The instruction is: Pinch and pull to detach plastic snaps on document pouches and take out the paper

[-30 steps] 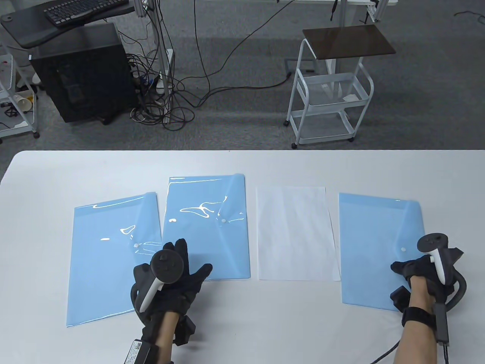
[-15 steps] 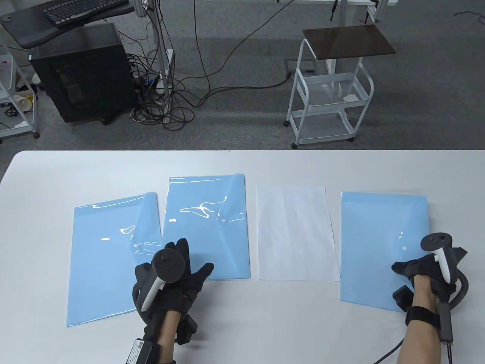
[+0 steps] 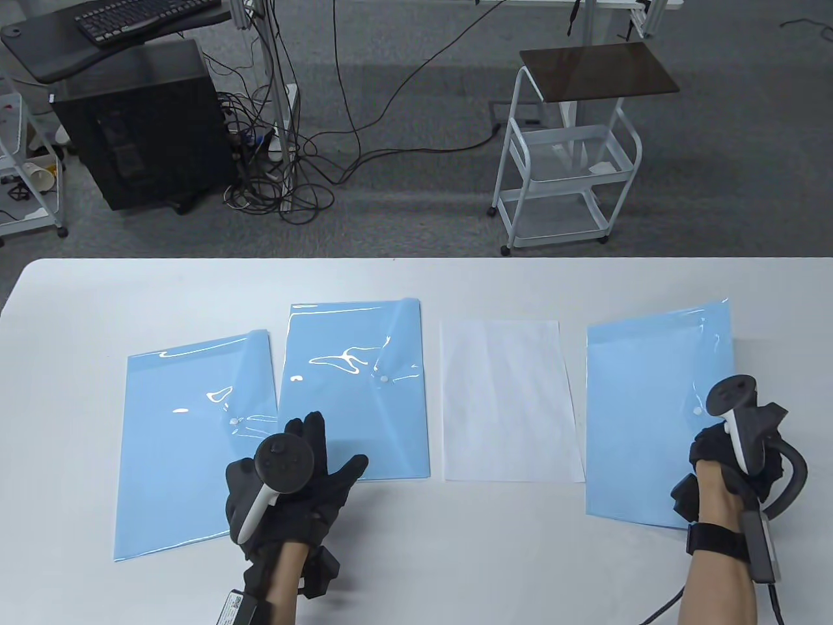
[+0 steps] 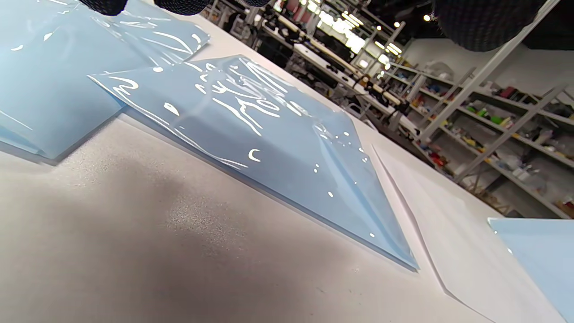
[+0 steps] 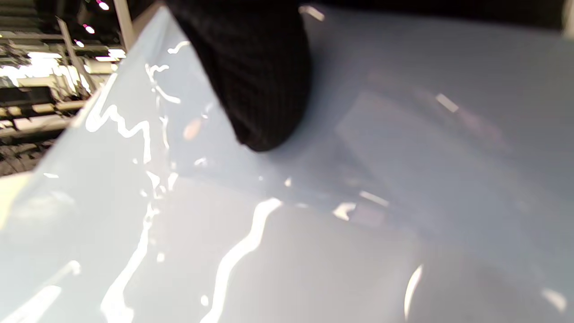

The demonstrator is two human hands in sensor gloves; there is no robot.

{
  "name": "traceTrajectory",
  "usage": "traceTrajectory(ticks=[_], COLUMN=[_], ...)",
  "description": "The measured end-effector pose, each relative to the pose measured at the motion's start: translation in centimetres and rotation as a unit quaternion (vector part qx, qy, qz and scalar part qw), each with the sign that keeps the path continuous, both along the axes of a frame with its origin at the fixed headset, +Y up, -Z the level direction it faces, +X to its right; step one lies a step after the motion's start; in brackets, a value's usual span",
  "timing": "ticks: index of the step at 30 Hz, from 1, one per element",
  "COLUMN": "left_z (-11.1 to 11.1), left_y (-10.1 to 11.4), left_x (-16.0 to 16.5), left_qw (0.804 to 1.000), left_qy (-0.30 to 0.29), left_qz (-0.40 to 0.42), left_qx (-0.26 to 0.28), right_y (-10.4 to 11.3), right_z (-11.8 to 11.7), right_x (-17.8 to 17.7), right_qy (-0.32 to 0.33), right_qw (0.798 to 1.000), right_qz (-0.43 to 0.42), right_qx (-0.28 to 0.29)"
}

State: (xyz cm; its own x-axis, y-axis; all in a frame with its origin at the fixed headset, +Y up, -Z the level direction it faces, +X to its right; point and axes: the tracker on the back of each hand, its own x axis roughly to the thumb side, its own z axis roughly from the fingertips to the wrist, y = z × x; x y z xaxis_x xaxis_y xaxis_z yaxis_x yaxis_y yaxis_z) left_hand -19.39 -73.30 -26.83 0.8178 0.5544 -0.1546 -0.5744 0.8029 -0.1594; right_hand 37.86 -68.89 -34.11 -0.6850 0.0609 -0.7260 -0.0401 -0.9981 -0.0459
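Three light-blue document pouches lie on the white table. The left pouch [image 3: 189, 449] and middle pouch [image 3: 355, 390] lie flat, each with a white snap on its flap. My left hand [image 3: 306, 456] rests with fingers spread and straight at the near edge where these two meet. My right hand [image 3: 716, 452] grips the right pouch [image 3: 644, 416] at its right side, just below its white snap [image 3: 696, 412]. That side is raised off the table. In the right wrist view a gloved finger [image 5: 255, 80] presses on the glossy pouch [image 5: 314, 224].
A white sheet of paper [image 3: 507, 400] lies flat between the middle and right pouches. Past the table's far edge stand a white wire cart [image 3: 566, 163] and a black computer case [image 3: 140, 124] amid floor cables.
My right hand has raised the right side of the right pouch, so its far right corner has lifted and swung away. The left hand has barely moved.
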Motion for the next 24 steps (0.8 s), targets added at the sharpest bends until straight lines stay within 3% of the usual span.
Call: traceTrajectory(ticks=[8,15,20,24], left_z=[0.9,1.3,1.4,1.5], left_y=[0.5,0.9,1.0,1.0], left_x=[-0.1,-0.2,-0.2,-0.3], left_qw=[1.0,0.999,0.998,0.998], left_qy=[-0.005,-0.007,-0.007,-0.004], left_qz=[0.025,0.041,0.05,0.05], left_qx=[0.013,0.022,0.022,0.021], right_y=[7.1,12.7,14.6,14.2], right_z=[1.8,4.8,7.4,8.9], right_x=[-4.9,-9.3,-11.6,-12.9], right_qy=[0.064,0.13,0.184,0.24], right_qw=[0.995,0.979,0.96,0.931], right_qz=[0.038,0.047,0.018,-0.044], right_qx=[0.066,0.147,0.213,0.27])
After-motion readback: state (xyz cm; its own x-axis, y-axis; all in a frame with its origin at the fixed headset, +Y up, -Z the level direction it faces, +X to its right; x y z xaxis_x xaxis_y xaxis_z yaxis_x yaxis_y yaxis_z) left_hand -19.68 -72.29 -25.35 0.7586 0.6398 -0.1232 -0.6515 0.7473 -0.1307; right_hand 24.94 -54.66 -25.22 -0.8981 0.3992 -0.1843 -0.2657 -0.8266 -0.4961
